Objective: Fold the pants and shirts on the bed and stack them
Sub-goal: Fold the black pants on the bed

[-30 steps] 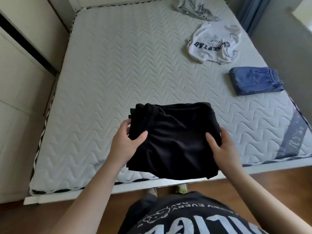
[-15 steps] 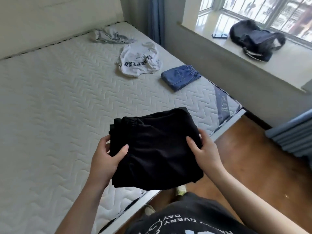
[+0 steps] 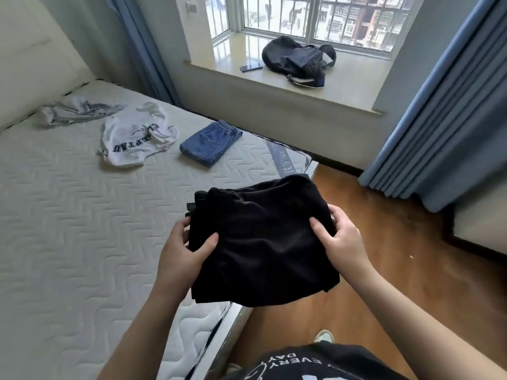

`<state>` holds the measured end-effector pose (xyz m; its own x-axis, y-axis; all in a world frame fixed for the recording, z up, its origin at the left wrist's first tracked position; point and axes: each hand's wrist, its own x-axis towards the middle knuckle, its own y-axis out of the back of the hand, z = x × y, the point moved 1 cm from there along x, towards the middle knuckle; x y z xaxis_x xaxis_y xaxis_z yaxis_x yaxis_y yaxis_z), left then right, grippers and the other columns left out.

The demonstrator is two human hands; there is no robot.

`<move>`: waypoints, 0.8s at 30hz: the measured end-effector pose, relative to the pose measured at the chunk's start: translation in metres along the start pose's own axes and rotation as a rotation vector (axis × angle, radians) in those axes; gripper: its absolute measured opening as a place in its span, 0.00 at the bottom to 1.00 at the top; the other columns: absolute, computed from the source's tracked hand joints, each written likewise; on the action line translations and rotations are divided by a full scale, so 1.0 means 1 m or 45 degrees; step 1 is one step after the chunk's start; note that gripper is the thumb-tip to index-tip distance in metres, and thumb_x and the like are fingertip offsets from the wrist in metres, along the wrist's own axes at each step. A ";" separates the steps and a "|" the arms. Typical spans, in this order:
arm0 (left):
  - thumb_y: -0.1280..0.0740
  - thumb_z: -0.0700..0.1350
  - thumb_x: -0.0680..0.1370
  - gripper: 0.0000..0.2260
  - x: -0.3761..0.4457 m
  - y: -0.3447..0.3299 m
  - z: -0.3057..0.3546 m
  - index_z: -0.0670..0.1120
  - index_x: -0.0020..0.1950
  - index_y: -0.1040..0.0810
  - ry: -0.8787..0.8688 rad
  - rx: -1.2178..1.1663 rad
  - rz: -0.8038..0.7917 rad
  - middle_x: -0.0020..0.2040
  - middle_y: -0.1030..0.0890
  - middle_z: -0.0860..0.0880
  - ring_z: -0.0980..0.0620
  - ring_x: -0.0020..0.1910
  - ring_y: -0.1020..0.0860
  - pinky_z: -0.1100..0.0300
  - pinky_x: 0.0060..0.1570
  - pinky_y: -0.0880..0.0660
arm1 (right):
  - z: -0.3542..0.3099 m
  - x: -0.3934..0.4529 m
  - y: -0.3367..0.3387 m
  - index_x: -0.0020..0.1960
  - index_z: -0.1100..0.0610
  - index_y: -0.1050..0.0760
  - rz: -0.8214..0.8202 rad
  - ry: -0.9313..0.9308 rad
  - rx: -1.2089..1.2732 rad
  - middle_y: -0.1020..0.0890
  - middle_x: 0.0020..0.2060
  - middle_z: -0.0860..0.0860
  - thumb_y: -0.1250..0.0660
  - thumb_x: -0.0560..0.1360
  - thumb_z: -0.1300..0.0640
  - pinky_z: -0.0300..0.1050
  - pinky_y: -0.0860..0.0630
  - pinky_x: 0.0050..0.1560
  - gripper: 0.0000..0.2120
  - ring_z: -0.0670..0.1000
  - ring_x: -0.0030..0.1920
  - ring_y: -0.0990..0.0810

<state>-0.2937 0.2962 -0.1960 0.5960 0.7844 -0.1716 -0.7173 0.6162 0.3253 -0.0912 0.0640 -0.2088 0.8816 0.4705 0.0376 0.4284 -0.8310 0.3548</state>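
Shot from a single head-worn wide-angle camera, high above the bed's point(image 3: 68, 215) foot corner, tilted forward and down, with no second view to overlap. Sat nearest the wearer's own printed shirt point(image 3: 315, 363) at the bottom edge and the folded black pants point(image 3: 263, 242) held just below centre between the left hand point(image 3: 182, 256) and right hand point(image 3: 343, 242). Faced across the mattress toward the headboard point(image 3: 35, 64) at upper left and, farther off, the window sill point(image 3: 274, 83) and blue curtain point(image 3: 444, 111) at upper right, straight lines bowed near the edges.
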 end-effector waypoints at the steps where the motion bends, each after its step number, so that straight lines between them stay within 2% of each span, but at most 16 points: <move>1: 0.24 0.57 0.69 0.19 0.003 -0.017 0.007 0.71 0.54 0.28 -0.006 0.010 -0.024 0.51 0.18 0.60 0.60 0.47 0.18 0.59 0.45 0.22 | 0.007 0.004 0.014 0.58 0.41 0.25 0.020 -0.011 0.008 0.18 0.48 0.34 0.31 0.76 0.49 0.23 0.29 0.46 0.11 0.34 0.49 0.20; 4: 0.23 0.54 0.70 0.19 0.013 -0.072 0.027 0.70 0.54 0.27 -0.012 0.018 -0.076 0.51 0.18 0.59 0.62 0.46 0.18 0.60 0.44 0.22 | 0.027 0.019 0.061 0.59 0.43 0.25 0.083 -0.035 0.016 0.18 0.49 0.34 0.30 0.76 0.49 0.24 0.30 0.48 0.12 0.35 0.51 0.20; 8: 0.23 0.52 0.71 0.20 0.022 -0.146 0.053 0.62 0.60 0.26 0.011 0.000 -0.174 0.52 0.17 0.56 0.59 0.46 0.17 0.56 0.48 0.20 | 0.053 0.038 0.127 0.60 0.43 0.25 0.134 -0.092 0.041 0.19 0.51 0.34 0.31 0.76 0.49 0.25 0.29 0.49 0.13 0.36 0.52 0.21; 11: 0.23 0.50 0.71 0.19 0.028 -0.192 0.070 0.62 0.59 0.25 0.017 -0.036 -0.248 0.49 0.17 0.57 0.60 0.45 0.17 0.60 0.44 0.21 | 0.066 0.053 0.170 0.58 0.39 0.26 0.162 -0.124 0.034 0.19 0.51 0.34 0.31 0.77 0.49 0.24 0.29 0.49 0.11 0.35 0.53 0.21; 13: 0.23 0.51 0.71 0.19 0.034 -0.215 0.081 0.62 0.59 0.25 0.020 -0.040 -0.285 0.49 0.16 0.59 0.60 0.45 0.17 0.61 0.42 0.21 | 0.073 0.062 0.190 0.60 0.43 0.25 0.189 -0.143 0.035 0.18 0.51 0.37 0.31 0.77 0.50 0.23 0.30 0.49 0.12 0.34 0.52 0.21; 16: 0.23 0.53 0.70 0.20 0.050 -0.241 0.093 0.62 0.60 0.25 0.035 -0.037 -0.312 0.50 0.16 0.58 0.59 0.46 0.17 0.60 0.44 0.21 | 0.081 0.081 0.209 0.62 0.48 0.25 0.221 -0.163 0.024 0.18 0.53 0.39 0.31 0.77 0.51 0.23 0.30 0.49 0.14 0.34 0.53 0.22; 19: 0.23 0.57 0.67 0.22 0.072 -0.263 0.103 0.64 0.58 0.24 0.031 -0.003 -0.332 0.49 0.16 0.59 0.60 0.45 0.17 0.59 0.44 0.21 | 0.089 0.105 0.219 0.62 0.49 0.25 0.244 -0.182 0.033 0.18 0.53 0.39 0.31 0.77 0.51 0.24 0.29 0.50 0.14 0.35 0.53 0.22; 21: 0.24 0.60 0.64 0.23 0.091 -0.277 0.109 0.64 0.58 0.24 0.033 0.012 -0.349 0.48 0.16 0.61 0.60 0.45 0.17 0.58 0.43 0.21 | 0.095 0.123 0.222 0.63 0.49 0.25 0.257 -0.204 0.039 0.18 0.54 0.40 0.31 0.77 0.50 0.29 0.27 0.52 0.15 0.36 0.54 0.21; 23: 0.25 0.61 0.63 0.23 0.113 -0.292 0.114 0.65 0.57 0.24 0.031 0.013 -0.361 0.48 0.16 0.61 0.59 0.44 0.16 0.59 0.42 0.21 | 0.103 0.145 0.224 0.63 0.49 0.26 0.266 -0.233 0.040 0.18 0.54 0.41 0.31 0.77 0.50 0.33 0.26 0.54 0.16 0.38 0.55 0.21; 24: 0.25 0.61 0.63 0.23 0.125 -0.300 0.117 0.66 0.57 0.24 0.027 0.019 -0.371 0.48 0.16 0.60 0.59 0.44 0.16 0.59 0.41 0.21 | 0.107 0.156 0.225 0.64 0.49 0.26 0.271 -0.244 0.035 0.18 0.55 0.41 0.31 0.77 0.50 0.32 0.26 0.54 0.16 0.37 0.55 0.21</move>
<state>0.0378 0.2012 -0.2066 0.7684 0.5760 -0.2790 -0.5116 0.8147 0.2730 0.1640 -0.0814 -0.2233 0.9726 0.2219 -0.0695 0.2323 -0.9142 0.3322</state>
